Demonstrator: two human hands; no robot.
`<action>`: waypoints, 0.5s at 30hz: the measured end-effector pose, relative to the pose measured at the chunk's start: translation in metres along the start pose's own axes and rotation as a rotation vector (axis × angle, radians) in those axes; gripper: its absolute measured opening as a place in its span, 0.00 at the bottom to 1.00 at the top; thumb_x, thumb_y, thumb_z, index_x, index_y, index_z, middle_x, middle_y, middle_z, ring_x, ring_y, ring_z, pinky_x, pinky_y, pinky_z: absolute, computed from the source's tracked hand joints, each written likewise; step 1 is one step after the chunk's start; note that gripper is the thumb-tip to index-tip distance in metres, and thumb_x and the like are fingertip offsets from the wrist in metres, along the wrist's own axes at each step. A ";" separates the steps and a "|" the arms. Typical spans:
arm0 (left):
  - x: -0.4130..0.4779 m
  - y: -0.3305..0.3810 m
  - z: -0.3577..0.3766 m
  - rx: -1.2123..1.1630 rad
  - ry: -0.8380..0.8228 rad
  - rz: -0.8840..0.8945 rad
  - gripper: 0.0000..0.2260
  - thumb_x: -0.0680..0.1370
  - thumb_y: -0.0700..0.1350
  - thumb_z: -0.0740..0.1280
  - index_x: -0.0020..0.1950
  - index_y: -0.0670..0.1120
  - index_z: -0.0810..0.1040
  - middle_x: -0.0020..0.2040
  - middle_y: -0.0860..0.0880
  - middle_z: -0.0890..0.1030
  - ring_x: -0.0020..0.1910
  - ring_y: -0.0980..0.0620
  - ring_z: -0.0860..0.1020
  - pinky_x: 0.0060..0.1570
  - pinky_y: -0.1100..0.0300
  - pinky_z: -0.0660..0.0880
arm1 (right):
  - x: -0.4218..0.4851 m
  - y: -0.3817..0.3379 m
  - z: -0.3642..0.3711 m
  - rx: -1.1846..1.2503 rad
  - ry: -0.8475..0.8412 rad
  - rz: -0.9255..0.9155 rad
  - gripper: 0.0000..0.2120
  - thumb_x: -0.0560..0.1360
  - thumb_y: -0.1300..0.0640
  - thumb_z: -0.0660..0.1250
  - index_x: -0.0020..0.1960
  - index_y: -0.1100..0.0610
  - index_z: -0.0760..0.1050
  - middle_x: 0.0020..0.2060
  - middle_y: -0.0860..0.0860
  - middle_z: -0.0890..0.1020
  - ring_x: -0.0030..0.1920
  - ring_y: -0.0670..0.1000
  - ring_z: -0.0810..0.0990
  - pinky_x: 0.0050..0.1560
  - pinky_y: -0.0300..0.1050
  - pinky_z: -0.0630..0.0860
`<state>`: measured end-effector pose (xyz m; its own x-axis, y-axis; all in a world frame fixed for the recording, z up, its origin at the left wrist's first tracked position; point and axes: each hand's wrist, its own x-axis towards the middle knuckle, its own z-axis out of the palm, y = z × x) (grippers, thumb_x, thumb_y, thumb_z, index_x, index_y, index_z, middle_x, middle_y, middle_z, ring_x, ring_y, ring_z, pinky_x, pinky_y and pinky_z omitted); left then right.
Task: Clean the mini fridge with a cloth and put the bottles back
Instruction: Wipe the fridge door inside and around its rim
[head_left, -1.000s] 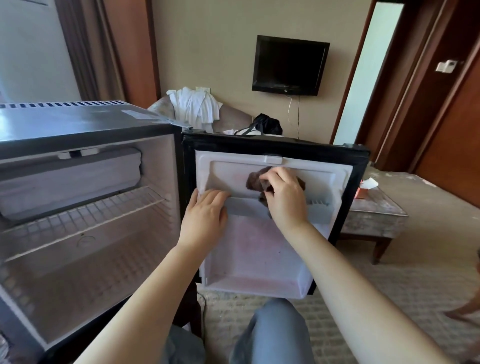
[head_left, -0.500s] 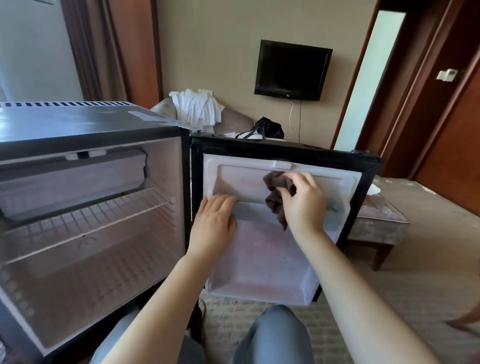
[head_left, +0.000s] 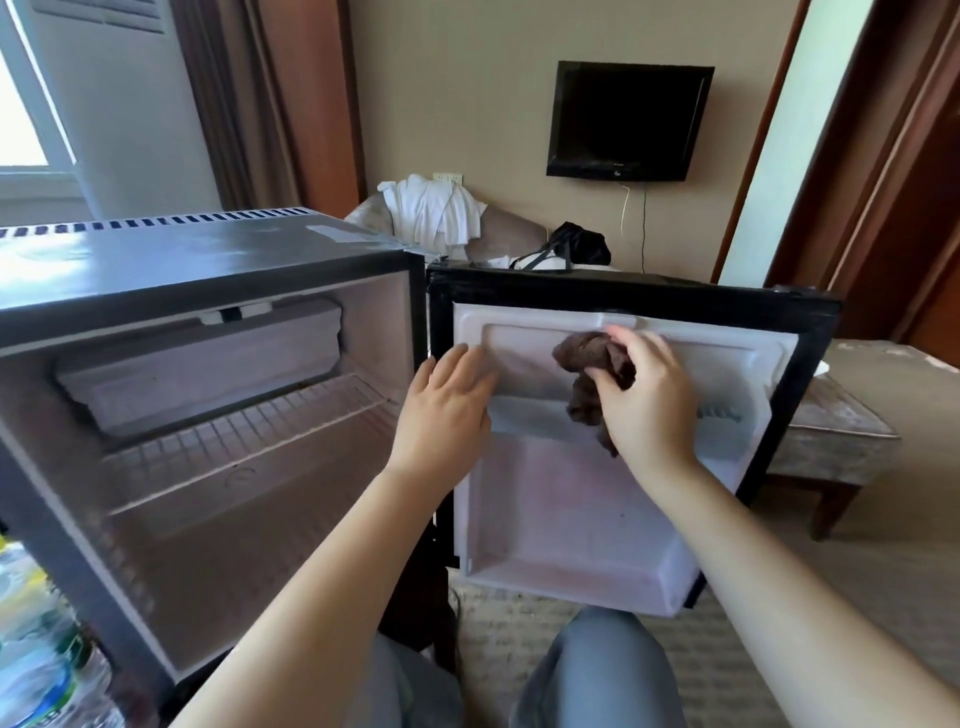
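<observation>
On fridge door (head_left: 571, 509) | right hand (head_left: 649, 405) fingers grasp cloth (head_left: 587, 358) | left hand (head_left: 447, 410) flat, released | bottles (head_left: 31, 649) lower left

Bottles (head_left: 31, 649) blurred, cut by left edge, cloth (head_left: 587, 364) partly behind right hand (head_left: 644, 400)

I see the grey box-shaped metal mini fridge (head_left: 208, 260) standing upright, its white-lined door (head_left: 571, 519) swung wide open. A crumpled dark brown cloth (head_left: 587, 374) presses against that door's upper inner panel. Blurred clear plastic bottles (head_left: 36, 665) lie at the fridge's lower left.
</observation>
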<state>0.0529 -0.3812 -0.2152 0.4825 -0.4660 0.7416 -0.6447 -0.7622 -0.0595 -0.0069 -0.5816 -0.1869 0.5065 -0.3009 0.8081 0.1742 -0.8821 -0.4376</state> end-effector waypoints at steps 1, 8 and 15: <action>0.000 -0.003 0.001 0.013 -0.011 -0.021 0.14 0.70 0.42 0.62 0.52 0.42 0.81 0.63 0.43 0.76 0.63 0.44 0.70 0.59 0.45 0.73 | 0.003 -0.004 -0.002 0.037 0.058 -0.019 0.18 0.68 0.65 0.74 0.56 0.58 0.78 0.51 0.52 0.80 0.52 0.54 0.77 0.51 0.39 0.69; -0.011 0.001 0.001 -0.113 -0.032 -0.165 0.18 0.66 0.35 0.73 0.54 0.46 0.83 0.67 0.44 0.75 0.54 0.43 0.80 0.48 0.49 0.77 | 0.012 -0.032 0.041 -0.123 -0.090 -0.386 0.16 0.60 0.69 0.75 0.47 0.58 0.82 0.45 0.51 0.81 0.45 0.57 0.77 0.39 0.47 0.77; -0.015 -0.002 0.000 -0.130 -0.113 -0.157 0.21 0.68 0.34 0.70 0.59 0.47 0.80 0.71 0.45 0.71 0.57 0.44 0.79 0.53 0.46 0.75 | 0.000 -0.033 0.050 -0.114 -0.248 -0.193 0.13 0.67 0.67 0.74 0.51 0.57 0.83 0.46 0.52 0.82 0.46 0.58 0.78 0.41 0.48 0.77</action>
<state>0.0471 -0.3728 -0.2258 0.6413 -0.3996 0.6550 -0.6240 -0.7684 0.1422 0.0296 -0.5341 -0.1916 0.6657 -0.0389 0.7452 0.1984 -0.9535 -0.2270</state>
